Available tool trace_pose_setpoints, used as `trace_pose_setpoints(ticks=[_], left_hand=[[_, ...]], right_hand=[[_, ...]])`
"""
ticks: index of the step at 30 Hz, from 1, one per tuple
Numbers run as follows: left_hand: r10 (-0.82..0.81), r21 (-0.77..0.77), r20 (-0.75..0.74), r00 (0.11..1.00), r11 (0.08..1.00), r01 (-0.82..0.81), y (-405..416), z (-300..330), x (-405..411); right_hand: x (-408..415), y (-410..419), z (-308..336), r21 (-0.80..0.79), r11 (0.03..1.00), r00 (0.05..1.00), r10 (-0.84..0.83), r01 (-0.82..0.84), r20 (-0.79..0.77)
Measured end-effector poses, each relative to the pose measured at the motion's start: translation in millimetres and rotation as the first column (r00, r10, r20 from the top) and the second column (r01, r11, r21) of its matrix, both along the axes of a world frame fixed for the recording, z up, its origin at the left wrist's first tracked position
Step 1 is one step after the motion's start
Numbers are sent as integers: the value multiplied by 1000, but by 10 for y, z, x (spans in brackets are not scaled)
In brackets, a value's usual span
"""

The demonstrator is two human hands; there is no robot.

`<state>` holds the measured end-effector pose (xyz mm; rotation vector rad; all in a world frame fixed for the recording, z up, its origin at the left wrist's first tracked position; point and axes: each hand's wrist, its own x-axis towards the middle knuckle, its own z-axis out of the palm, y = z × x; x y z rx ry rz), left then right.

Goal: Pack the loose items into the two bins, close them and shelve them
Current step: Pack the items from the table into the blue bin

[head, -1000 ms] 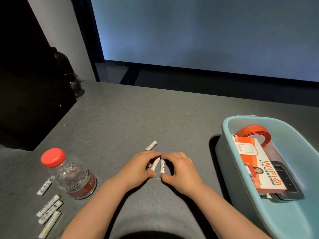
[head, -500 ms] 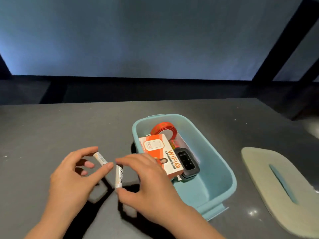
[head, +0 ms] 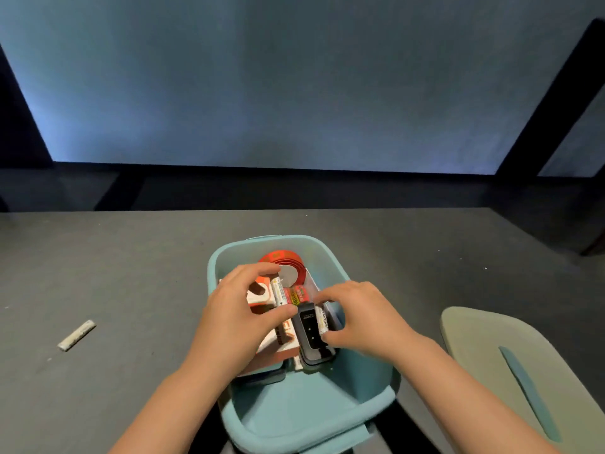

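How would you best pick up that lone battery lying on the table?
Pinch the battery across its middle, coming straight down from above. It lies flat on the table, slanted, with bare surface on both long sides, so thumb and finger can likely close on its round flanks; the ends offer little to hold.

We face a dim room: a dark grey speckled surface (head: pixel 131 257) runs back to a broad blue-grey wall (head: pixel 294 77), lit softly from the left and framed by black uprights (head: pixel 550 103) at both sides.
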<state>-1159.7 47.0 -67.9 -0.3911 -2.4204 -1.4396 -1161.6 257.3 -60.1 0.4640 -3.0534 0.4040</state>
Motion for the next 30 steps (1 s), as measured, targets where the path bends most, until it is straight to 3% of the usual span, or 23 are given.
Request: trace_pose_setpoints(ticks=[6,18,23,27,30], left_hand=[[73,-33,15,997,997,-73,205,-13,-136],[294,48,-25,955,955,-293,181,-61,-100],[247,-59,-50,968,967,-249,211,-49,-100],[232,-129,-26,972,964,-233,229,-44,-93],[224,-126,12,975,967,-220,225,-48,-104]], right_hand=[[-310,-96,-57,122,982,988,138,-147,73],[-542,-290,-333,-31,988,962,152,-149,226],[-563,-331,-361,-4,986,958,165,-169,235],[-535,-281,-357,-130,981,934,177,-143,310],[-505,-237,-331,-325,944,968,132,-56,215]])
